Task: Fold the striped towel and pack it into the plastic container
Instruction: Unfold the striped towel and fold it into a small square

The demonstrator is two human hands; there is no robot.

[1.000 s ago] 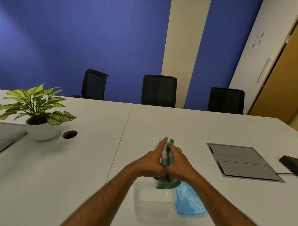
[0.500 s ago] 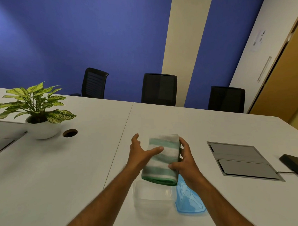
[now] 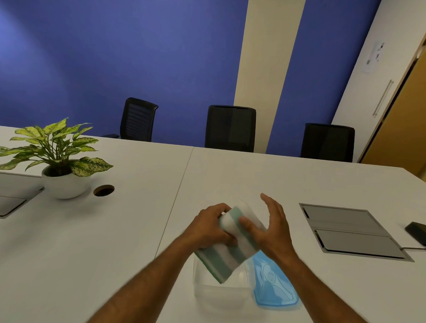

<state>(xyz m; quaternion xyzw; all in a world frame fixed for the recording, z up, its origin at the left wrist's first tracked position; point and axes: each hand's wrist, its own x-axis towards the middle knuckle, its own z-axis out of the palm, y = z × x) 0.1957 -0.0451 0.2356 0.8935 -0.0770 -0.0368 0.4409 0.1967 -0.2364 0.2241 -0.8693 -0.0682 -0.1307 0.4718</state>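
The folded green-and-white striped towel (image 3: 230, 249) hangs tilted, its lower corner dipping over the clear plastic container (image 3: 217, 290) on the white table. My left hand (image 3: 211, 227) grips the towel's upper left end. My right hand (image 3: 272, 226) rests against the towel's right side, thumb laid on it and fingers spread upward. The container's blue lid (image 3: 273, 284) lies flat just to the right of the container.
A potted plant (image 3: 60, 160) in a white bowl and a round cable hole (image 3: 104, 190) are at the left. Grey floor-box flaps (image 3: 349, 231) sit in the table at the right, a black device (image 3: 422, 232) beyond. Three black chairs line the far edge.
The towel, held flat and level between both hands half a second ago, has tipped down toward the container. My right hand's fingers have opened off it.
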